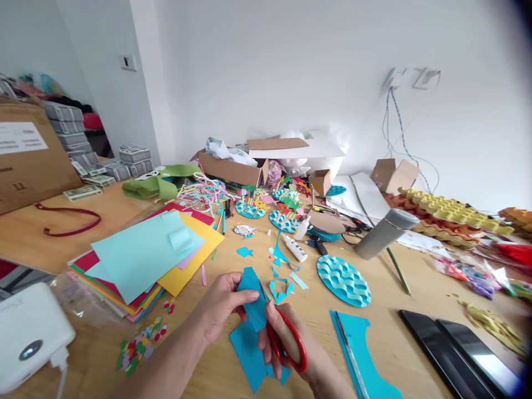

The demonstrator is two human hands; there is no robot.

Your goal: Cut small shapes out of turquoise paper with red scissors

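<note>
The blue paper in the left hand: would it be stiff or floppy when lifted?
Probably light, as the blue paper looks thin. Likely fairly stiff rather than limp: past the left hand, its end shows no droop.

The left hand (222, 305) and right hand (286, 334) are showing bare, and the left forearm (168, 354) and right forearm (326, 374) are too.

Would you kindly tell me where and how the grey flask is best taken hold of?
Probably by wrapping around the middle of the grey flask, coming from the near side. Its body is a plain cylinder standing on its base, with no handle in sight, and the green stem passes behind it, so the front looks freer.
</note>
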